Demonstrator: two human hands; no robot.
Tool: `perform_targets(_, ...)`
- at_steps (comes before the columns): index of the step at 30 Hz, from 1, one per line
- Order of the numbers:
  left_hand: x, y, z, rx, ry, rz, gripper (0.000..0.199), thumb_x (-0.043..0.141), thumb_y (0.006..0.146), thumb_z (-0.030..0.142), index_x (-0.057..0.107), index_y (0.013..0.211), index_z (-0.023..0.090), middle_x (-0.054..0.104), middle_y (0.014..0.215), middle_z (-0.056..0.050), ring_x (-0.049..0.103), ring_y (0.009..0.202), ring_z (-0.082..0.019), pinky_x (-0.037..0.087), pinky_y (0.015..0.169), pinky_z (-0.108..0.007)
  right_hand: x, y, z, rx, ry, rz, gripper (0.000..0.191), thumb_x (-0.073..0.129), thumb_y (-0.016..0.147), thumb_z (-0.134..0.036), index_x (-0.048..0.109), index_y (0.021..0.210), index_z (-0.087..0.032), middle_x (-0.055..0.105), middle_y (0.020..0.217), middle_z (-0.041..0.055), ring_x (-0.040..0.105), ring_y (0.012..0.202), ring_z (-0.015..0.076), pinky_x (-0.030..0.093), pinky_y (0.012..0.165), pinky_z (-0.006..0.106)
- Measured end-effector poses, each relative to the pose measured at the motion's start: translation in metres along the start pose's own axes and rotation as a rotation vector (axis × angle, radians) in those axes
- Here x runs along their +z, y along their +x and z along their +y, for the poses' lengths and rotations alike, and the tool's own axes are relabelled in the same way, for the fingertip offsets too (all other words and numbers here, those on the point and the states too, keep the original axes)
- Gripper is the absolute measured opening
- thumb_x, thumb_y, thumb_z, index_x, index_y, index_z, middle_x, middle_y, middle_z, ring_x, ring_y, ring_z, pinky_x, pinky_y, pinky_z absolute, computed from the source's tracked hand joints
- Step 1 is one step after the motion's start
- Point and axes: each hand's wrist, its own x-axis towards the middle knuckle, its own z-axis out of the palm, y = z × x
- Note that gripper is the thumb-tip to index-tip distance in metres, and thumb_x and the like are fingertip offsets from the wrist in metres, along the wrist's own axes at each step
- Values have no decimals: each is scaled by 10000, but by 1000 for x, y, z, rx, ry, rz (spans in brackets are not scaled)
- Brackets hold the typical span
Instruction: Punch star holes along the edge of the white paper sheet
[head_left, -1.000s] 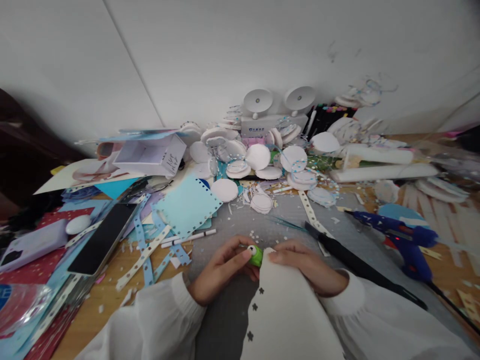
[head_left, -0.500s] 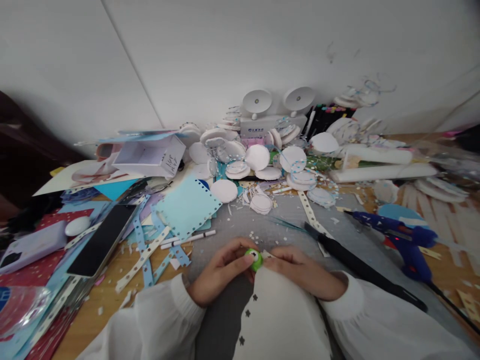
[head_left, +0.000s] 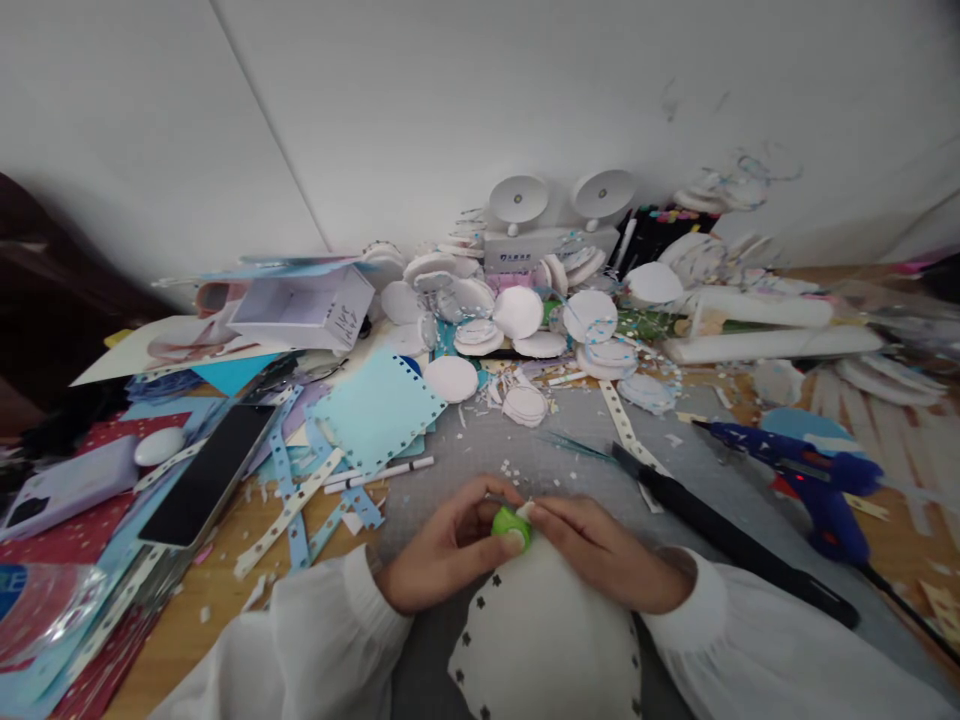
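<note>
My left hand (head_left: pixel 459 545) is closed around a small green paper punch (head_left: pixel 511 527), its thumb on the near side. In my right hand (head_left: pixel 589 545) the fingers pinch the upper edge of a cream paper sheet (head_left: pixel 551 640). That edge meets the punch, with a small pale corner showing between the two hands. Small flower-shaped holes run along the left and right borders of the sheet. The sheet lies over a grey cutting mat (head_left: pixel 427 660), and its lower part passes out of view.
Right of my hands lie a long black tool (head_left: pixel 735 535), tweezers (head_left: pixel 577 446) and a blue glue gun (head_left: pixel 810 475). To the left are a phone (head_left: pixel 206 475), punched strips and light blue paper (head_left: pixel 382 410). White discs (head_left: pixel 517 312) and a white box (head_left: pixel 304 305) stand behind.
The cream sheet has turned and slid in my hands, showing holes on both borders. My left thumb has shifted over the punch. The camera view has moved slightly.
</note>
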Motion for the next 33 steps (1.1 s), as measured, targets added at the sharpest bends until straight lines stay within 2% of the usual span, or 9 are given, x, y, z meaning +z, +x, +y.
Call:
perform_targets(5, 1, 0, -1, 60, 19, 27, 335, 699, 785, 302, 491, 1016, 179, 534, 754, 26, 451, 628, -61, 337, 567, -164, -10, -5, -3, -38, 73, -84, 378, 403, 902, -507, 448, 702, -189, 370, 649, -32, 364, 585, 113, 288, 508, 237)
perform_targets(8, -1, -1, 1, 55, 19, 61, 392, 727, 752, 272, 480, 1046, 197, 556, 785, 20, 493, 664, -77, 367, 595, -175, -17, -7, -3, -45, -7, -44, 338, 432, 904, -455, 470, 698, -190, 379, 624, -34, 366, 565, 112, 282, 498, 237)
perform_targets(13, -5, -3, 3, 0, 268, 106, 364, 756, 693, 250, 563, 981, 141, 561, 827, -19, 515, 760, -132, 408, 685, -232, -20, -5, 1, -140, -253, 54, 284, 433, 920, -332, 532, 695, -190, 446, 579, -23, 410, 534, 118, 298, 511, 247)
perform_targets(17, -5, -4, 4, 60, 424, 156, 356, 767, 676, 262, 617, 965, 117, 578, 871, -49, 516, 802, -158, 411, 722, -253, -17, -5, 4, -218, -321, 60, 265, 436, 920, -293, 557, 709, -187, 488, 589, -11, 445, 534, 120, 316, 520, 246)
perform_targets(22, -2, -5, -1, 89, 311, 143, 375, 748, 702, 236, 615, 1038, 135, 597, 963, -70, 538, 899, -181, 425, 810, -274, -13, -6, 8, -289, -404, 70, 246, 453, 897, -250, 565, 687, -186, 446, 531, -28, 412, 487, 110, 308, 508, 248)
perform_targets(25, -1, -5, -4, 68, 307, 121, 371, 748, 700, 259, 615, 1022, 131, 603, 928, -65, 543, 872, -182, 437, 791, -275, -11, -6, 10, -323, -399, 70, 256, 441, 898, -245, 575, 688, -186, 474, 538, -15, 435, 500, 115, 322, 516, 250)
perform_targets(30, -1, -8, 2, 125, 654, 118, 298, 682, 767, 333, 632, 978, 128, 608, 862, -60, 537, 802, -180, 423, 740, -271, -9, -5, 8, -333, -360, 65, 262, 429, 910, -256, 589, 713, -186, 512, 551, -6, 452, 501, 116, 340, 512, 245)
perform_targets(33, 0, -9, 6, 155, 741, 126, 303, 657, 781, 356, 625, 971, 122, 607, 848, -63, 538, 782, -181, 418, 716, -267, -9, -6, 7, -306, -341, 53, 252, 438, 908, -265, 586, 722, -184, 508, 563, -8, 449, 507, 114, 336, 509, 241)
